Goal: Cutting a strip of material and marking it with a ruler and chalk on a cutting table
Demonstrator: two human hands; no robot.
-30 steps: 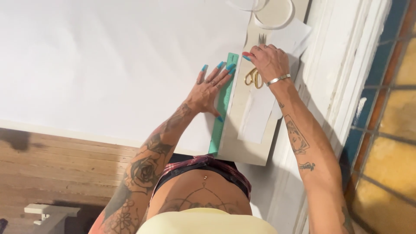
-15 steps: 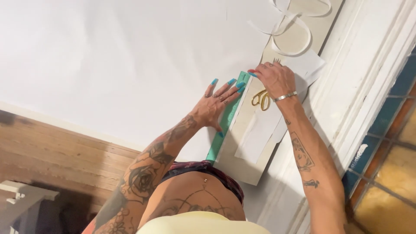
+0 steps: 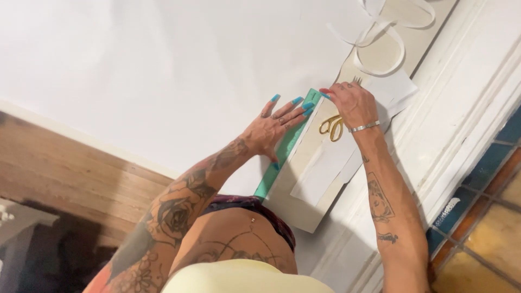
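Basically, left hand lies flat, fingers spread apart, pressing down on a teal ruler that runs along the edge of a big white paper sheet. Right hand sits at the ruler's far end, fingers curled together near its tip; cannot tell if they pinch a pen or blade, nothing visible in them. Gold-handled scissors lie just under the right hand, untouched, on a grey board with a smaller white paper piece on it.

Doing it well, by my read: keep the left palm weight even along the ruler so it doesn't pivot, keep the left fingertips off the working edge, and hold the ruler flush with the sheet's border before the right hand makes any stroke. The long nails sit close to the edge, so slipping is the risk.

Counts: one ruler, one pair of scissors, one large sheet, one board, one smaller paper piece plus another white sheet beyond the right hand, one loose white paper strip looping at the top, one silver bracelet on the right wrist. Wooden floor left, tiles right.
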